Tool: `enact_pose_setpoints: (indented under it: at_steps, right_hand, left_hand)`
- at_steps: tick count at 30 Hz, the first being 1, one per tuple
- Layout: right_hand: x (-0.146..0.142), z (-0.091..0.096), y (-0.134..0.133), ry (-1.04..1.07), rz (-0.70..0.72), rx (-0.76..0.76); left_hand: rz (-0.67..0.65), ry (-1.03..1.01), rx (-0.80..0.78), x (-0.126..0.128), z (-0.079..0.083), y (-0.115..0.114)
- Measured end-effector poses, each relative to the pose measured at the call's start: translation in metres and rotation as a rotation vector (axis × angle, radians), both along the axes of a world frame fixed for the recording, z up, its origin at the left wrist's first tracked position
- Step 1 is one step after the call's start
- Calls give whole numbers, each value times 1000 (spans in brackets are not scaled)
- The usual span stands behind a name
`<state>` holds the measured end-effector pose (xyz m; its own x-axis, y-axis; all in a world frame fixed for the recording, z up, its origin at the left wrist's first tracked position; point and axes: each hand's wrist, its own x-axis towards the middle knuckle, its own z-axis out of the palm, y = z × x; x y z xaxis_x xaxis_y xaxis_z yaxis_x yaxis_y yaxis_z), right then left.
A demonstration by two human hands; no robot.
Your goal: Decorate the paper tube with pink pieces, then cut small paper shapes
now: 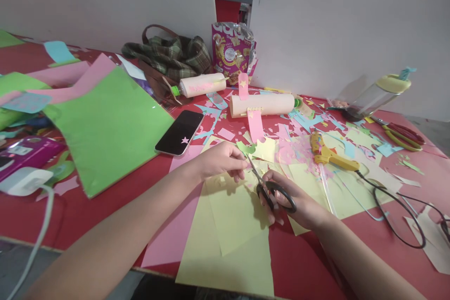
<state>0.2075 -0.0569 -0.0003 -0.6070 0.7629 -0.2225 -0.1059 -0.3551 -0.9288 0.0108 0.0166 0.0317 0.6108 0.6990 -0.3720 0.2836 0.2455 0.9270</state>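
At the middle of the red counter (105, 206), in the head view, the left hand (220, 161) pinches a small green paper scrap (245, 148), its grip clenched on it. At four o'clock from that scrap, the right hand (298, 204) grasps black-handled scissors (270, 190), blades reaching up to the scrap. Judged from this, feeding the scrap slowly and keeping fingertips off the blade line would cut cleanest. A yellow glue gun (330, 155) lies at three o'clock.

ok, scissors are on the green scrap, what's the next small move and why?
Probably close the blades a little for a short snip. The right hand has the black scissors with the tips at the small green paper piece, which the left hand pinches just above the yellow sheet. The piece is small, so a short cut seems safer than a long one.
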Motion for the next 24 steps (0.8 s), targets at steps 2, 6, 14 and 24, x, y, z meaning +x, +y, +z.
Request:
enact_pose_setpoints:
  at_steps: [2,6,14,24]
  right_hand:
    - [0,0,0,5,6,3]
    - [-1,1,0,11,2,-6]
    - [-4,3,-1,48,-14,-22]
    - [-3,2,0,34,-27,-12]
  left_hand:
    - [8,0,-7,0,0,0]
    - [31,-4,-24,1,2,-1]
    - [50,-51,-63,4,0,-2]
    - [55,-93,-91,4,-4,-2]
